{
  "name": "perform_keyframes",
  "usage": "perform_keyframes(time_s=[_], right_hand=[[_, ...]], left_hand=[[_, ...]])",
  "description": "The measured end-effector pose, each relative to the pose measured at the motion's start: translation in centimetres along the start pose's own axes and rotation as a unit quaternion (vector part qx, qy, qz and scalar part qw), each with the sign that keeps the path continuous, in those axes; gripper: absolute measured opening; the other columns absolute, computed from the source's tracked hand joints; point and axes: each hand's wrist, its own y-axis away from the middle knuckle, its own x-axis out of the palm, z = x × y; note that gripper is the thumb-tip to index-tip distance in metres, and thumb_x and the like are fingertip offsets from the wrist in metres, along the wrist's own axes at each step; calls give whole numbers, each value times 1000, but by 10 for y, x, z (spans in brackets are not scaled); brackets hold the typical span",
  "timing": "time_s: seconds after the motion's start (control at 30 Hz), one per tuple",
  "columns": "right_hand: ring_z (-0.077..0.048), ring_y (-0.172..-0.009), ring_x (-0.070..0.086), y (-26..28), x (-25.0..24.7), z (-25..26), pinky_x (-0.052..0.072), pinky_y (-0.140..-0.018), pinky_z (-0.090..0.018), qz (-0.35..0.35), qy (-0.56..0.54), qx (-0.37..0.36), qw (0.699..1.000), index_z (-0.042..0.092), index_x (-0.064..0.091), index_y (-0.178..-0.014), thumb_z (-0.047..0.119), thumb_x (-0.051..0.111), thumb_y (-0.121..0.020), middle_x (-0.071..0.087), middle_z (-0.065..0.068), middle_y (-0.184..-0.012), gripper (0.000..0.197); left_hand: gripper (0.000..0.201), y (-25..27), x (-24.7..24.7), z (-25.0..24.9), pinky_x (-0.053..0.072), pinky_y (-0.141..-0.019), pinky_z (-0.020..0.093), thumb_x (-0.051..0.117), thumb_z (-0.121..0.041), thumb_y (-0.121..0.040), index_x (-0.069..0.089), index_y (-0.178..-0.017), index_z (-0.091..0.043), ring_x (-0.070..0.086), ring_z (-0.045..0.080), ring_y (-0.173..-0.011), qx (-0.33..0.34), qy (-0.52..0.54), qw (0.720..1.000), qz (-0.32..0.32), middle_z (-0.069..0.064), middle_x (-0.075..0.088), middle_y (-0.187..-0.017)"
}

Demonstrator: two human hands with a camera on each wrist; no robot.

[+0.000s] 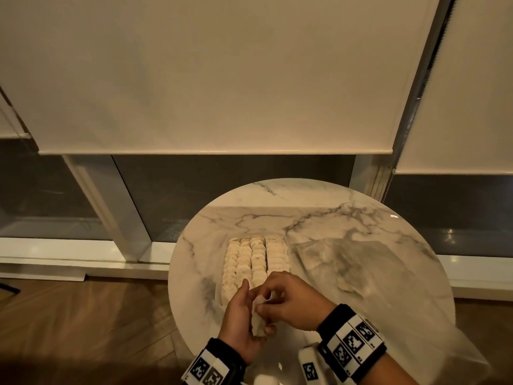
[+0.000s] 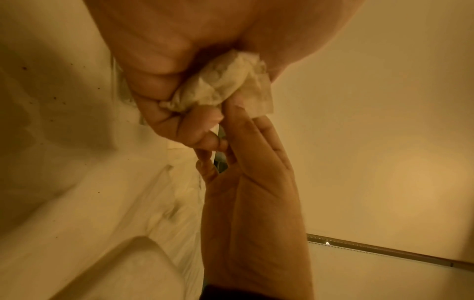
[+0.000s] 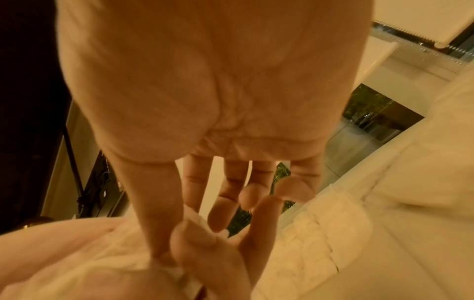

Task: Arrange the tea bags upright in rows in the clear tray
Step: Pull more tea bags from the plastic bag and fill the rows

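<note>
A clear tray (image 1: 289, 254) lies on the round marble table (image 1: 319, 218), packed with several rows of pale tea bags (image 1: 255, 259) standing upright. These rows also show in the right wrist view as tea bags (image 3: 310, 235). At the tray's near end my left hand (image 1: 240, 312) grips a small bunch of tea bags (image 1: 259, 327), seen crumpled against the palm as tea bags (image 2: 223, 87). My right hand (image 1: 288, 300) reaches across and pinches the top of one white tea bag (image 1: 261, 300) from that bunch. The tray's near rows are hidden behind both hands.
A crumpled clear plastic bag (image 1: 361, 270) covers the table to the right of the tray. Roller blinds (image 1: 222, 79) and dark window panes stand behind the table. Wooden floor (image 1: 83, 329) lies to the left. The table's rim runs close under my wrists.
</note>
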Motion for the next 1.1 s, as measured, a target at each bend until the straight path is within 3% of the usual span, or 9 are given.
perform_keyframes(time_s=[0.17,0.27,0.33,0.4,0.47,0.53,0.63,0.77,1.1], right_hand=[[-4,-92,56,-7,-29,-7,45,-77,-17,-46,49,-22,997,26,73,-83,31,75,-78,64,12,-94,8],[-3,-93,57,-17,-50,-12,43,-75,-16,-84,70,-5,994,26,71,-83,27,73,-83,64,12,-95,3],[-2,-90,60,-25,-61,-14,48,-78,-21,-94,91,25,991,27,70,-84,29,70,-87,67,12,-92,3],[-3,-86,62,-35,-68,-14,53,-79,-27,-91,136,56,985,28,69,-85,30,65,-90,68,12,-88,6],[-10,-85,62,-45,-71,-15,53,-77,-30,-75,191,78,976,27,66,-87,30,61,-92,68,9,-90,8],[-14,-87,61,-53,-70,-15,49,-74,-28,-35,247,94,964,24,66,-95,28,58,-96,69,5,-98,8],[-17,-90,61,-64,-64,-17,45,-76,-26,43,299,115,946,19,67,-111,25,57,-97,70,-2,-109,18],[-23,-105,63,-76,-58,-17,46,-81,-28,127,325,139,927,18,68,-117,26,58,-97,69,-5,-116,23],[-26,-108,64,-105,-40,-14,49,-84,-31,230,414,180,862,12,71,-116,21,66,-92,70,-8,-117,26]], left_hand=[[41,-11,-8,-1,52,-65,35,43,-41,-103,68,-110,-10,67,32,-79,104,-136,983,-66,16,73,-97],[18,-16,-12,0,55,-79,35,55,-30,-99,71,-99,-22,69,23,-89,237,-311,914,-107,1,75,-97],[13,-20,-16,0,52,-84,30,57,-31,-97,69,-98,-27,65,11,-90,312,-464,820,-123,-9,71,-97],[24,-24,-17,1,47,-89,27,49,-40,-97,67,-106,-26,59,8,-96,343,-640,672,-143,-10,66,-104],[39,-27,-13,4,43,-91,30,36,-48,-97,67,-108,-27,55,14,-101,319,-762,546,-139,-6,64,-107],[51,-31,-7,10,39,-92,35,27,-53,-97,68,-104,-25,56,19,-100,281,-822,481,-115,-1,66,-106],[62,-42,-4,22,38,-94,40,19,-56,-98,69,-104,-22,59,24,-100,258,-850,450,-87,3,69,-104],[68,-51,-3,28,33,-91,44,11,-58,-97,68,-110,-23,57,25,-106,240,-862,436,-94,0,69,-110],[62,-54,-1,28,30,-94,45,13,-59,-98,61,-124,-30,52,23,-116,225,-855,456,-105,-5,64,-125]])
